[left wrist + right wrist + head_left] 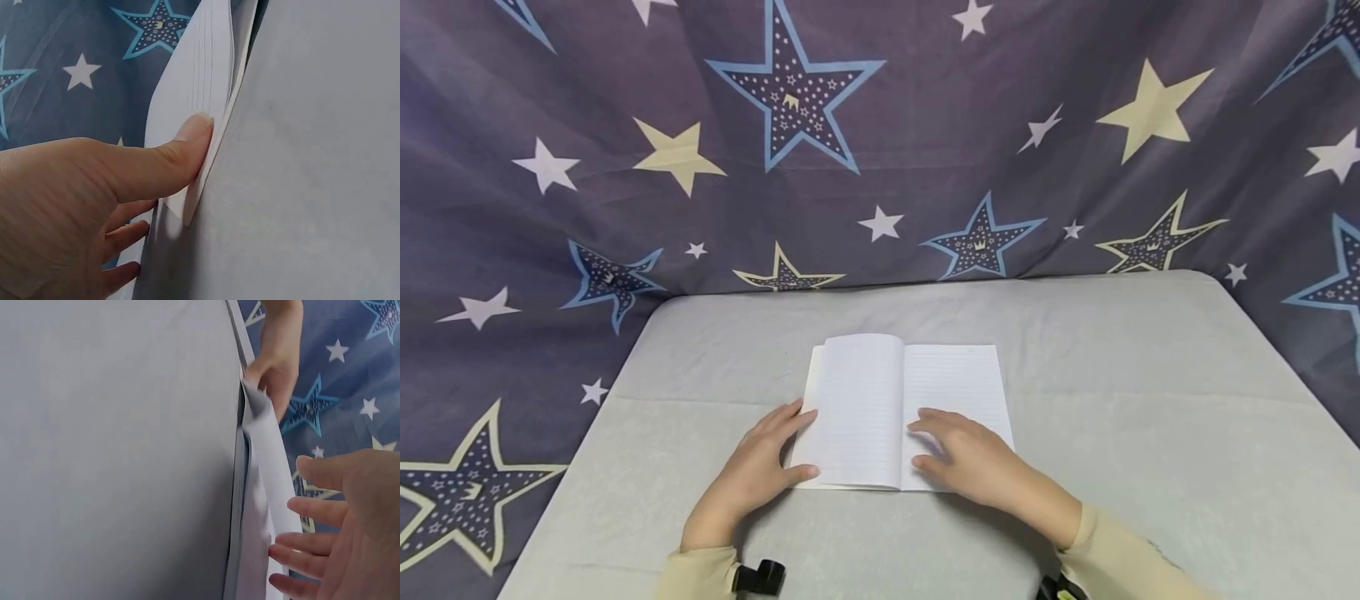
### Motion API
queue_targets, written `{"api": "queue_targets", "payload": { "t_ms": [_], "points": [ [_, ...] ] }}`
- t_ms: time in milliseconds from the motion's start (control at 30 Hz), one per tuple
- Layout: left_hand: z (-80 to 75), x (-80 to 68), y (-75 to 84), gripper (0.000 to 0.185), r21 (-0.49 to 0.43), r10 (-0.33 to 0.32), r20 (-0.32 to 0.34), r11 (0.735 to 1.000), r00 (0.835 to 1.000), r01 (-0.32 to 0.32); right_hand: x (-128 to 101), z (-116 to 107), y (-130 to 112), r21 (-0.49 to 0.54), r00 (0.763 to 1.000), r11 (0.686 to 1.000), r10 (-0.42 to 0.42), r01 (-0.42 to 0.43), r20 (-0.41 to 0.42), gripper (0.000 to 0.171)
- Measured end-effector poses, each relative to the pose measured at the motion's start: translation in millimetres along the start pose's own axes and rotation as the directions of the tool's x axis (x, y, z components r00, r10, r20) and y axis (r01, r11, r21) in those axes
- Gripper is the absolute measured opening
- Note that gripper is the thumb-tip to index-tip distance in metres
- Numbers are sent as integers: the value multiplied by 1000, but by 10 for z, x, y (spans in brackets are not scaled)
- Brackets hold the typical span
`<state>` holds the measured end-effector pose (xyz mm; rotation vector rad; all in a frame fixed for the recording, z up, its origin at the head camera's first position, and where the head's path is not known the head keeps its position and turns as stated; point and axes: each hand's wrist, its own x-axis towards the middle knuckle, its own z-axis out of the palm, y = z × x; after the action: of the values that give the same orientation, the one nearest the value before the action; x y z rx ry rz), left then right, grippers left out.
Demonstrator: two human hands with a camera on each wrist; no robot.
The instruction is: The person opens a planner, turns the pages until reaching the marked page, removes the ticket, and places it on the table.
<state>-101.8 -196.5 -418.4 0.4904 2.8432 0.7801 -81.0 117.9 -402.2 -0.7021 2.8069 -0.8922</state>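
Note:
An open notebook (861,408) with white lined pages lies on the grey-covered table, its left pages bulging up toward the spine. My left hand (756,467) rests at the notebook's left edge. In the left wrist view, the thumb (181,153) presses on the lined page near the lower corner, with the other fingers spread farther up the edge. My right hand (970,458) is over the right page, its fingers loosely bent and thumb apart from them, holding nothing. The right wrist view has the right fingers (309,544) extended beside the raised pages (269,462).
The table (1150,433) is covered in light grey cloth. A dark curtain (925,125) printed with stars hangs along its back and sides. Black bands with small devices (767,577) are on both wrists, over beige sleeves (700,573).

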Motion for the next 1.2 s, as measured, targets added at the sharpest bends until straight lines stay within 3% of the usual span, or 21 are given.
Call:
{"api": "queue_targets", "payload": {
  "t_ms": [267, 567, 733, 1100, 1200],
  "points": [
    [1, -5, -19, 77, 12, -13, 11, 1000, 1000, 13, -297, -263, 432, -3, 996, 997, -74, 74, -40, 44],
    [-39, -23, -64, 78, -22, 8, 18, 1000, 1000, -7, -539, -441, 779, -80, 997, 995, -51, 55, 52, 75],
    [-57, -26, -67, 78, -28, 8, 26, 1000, 1000, -7, -558, -408, 806, -121, 998, 991, -45, 48, 32, 78],
    [-49, -29, -70, 78, -31, 5, 29, 1000, 1000, -4, -546, -325, 710, -216, 998, 976, -15, 1, -63, 65],
    [-45, -31, -77, 78, -31, -4, 28, 999, 1000, 5, -528, -301, 677, -220, 996, 975, 3, -21, -85, 68]
  ]
}}
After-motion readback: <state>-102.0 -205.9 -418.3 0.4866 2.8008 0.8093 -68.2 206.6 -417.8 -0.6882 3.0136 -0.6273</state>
